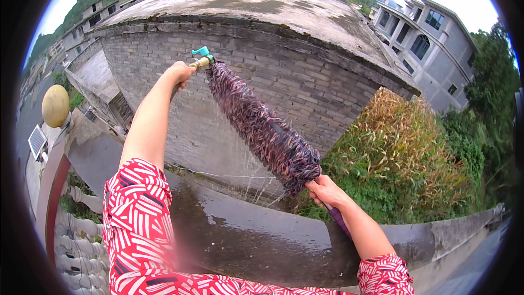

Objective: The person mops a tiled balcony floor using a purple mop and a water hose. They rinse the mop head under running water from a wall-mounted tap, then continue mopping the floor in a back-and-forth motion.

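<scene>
My left hand [179,73] is closed around a hose end with a brass fitting [200,63] and a turquoise valve lever [203,52]. Just beyond the fitting begins a long, shaggy duster [256,117] in dark grey, brown and reddish strands. It slants down to the right, and its strands look wet. At its lower end my right hand [326,191] grips the handle, whose purple grip [339,220] runs back beneath my forearm. Thin streaks of water fall below the duster. Whether the nozzle touches the strands I cannot tell.
Below the duster runs a wet concrete ledge [262,240]. A brick wall [273,76] under a flat roof [245,0] stands beyond it. Balusters [82,246], a red rail [52,207] and a yellow ball [55,106] are at left; dry cornstalks [398,153] grow at right.
</scene>
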The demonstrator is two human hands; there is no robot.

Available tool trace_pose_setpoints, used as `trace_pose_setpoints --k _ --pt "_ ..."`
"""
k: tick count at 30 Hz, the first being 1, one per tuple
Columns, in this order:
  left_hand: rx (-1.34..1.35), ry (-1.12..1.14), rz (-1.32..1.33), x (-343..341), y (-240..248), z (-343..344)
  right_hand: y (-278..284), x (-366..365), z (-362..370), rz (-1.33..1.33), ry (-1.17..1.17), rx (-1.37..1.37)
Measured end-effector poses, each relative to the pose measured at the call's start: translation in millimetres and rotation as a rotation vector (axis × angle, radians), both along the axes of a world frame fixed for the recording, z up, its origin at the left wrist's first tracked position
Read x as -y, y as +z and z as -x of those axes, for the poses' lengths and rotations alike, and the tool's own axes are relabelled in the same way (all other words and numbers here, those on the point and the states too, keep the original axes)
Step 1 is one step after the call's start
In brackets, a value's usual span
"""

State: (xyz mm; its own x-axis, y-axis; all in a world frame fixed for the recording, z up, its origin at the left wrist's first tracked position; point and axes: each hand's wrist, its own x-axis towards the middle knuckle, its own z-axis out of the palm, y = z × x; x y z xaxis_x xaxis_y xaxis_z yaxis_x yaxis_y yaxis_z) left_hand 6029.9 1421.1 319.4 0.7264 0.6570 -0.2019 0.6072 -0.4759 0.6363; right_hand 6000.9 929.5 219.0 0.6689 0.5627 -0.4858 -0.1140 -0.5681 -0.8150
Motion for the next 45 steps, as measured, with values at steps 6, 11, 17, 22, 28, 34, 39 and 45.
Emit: trace_pose_setpoints --k 6,11,17,22,28,34,39,45 --pt "-0.019 0.087 0.01 -5 -5 8 -8 10 -10 -0.024 -0.03 -0.085" --pt "-0.094 -0.026 0.023 6 -29 10 -3 8 -6 -0.071 -0.063 -0.098" --pt "-0.112 0.002 0.026 9 -32 9 -1 8 -7 -0.089 -0.083 -0.11" --pt "-0.158 -0.077 -0.039 7 -45 6 4 3 -7 -0.12 -0.106 -0.129" --pt "-0.089 -0.133 0.057 31 -33 19 -3 2 -11 -0.111 -0.146 -0.114" --pt "-0.006 -0.26 0.124 76 -20 3 -13 -3 -48 -0.1 -0.177 -0.076" --pt "-0.019 -0.379 0.089 120 -16 10 -14 -15 -65 -0.096 -0.247 -0.069" --pt "0.017 -0.51 0.156 166 -2 14 -10 -24 -81 -0.094 -0.325 -0.006"
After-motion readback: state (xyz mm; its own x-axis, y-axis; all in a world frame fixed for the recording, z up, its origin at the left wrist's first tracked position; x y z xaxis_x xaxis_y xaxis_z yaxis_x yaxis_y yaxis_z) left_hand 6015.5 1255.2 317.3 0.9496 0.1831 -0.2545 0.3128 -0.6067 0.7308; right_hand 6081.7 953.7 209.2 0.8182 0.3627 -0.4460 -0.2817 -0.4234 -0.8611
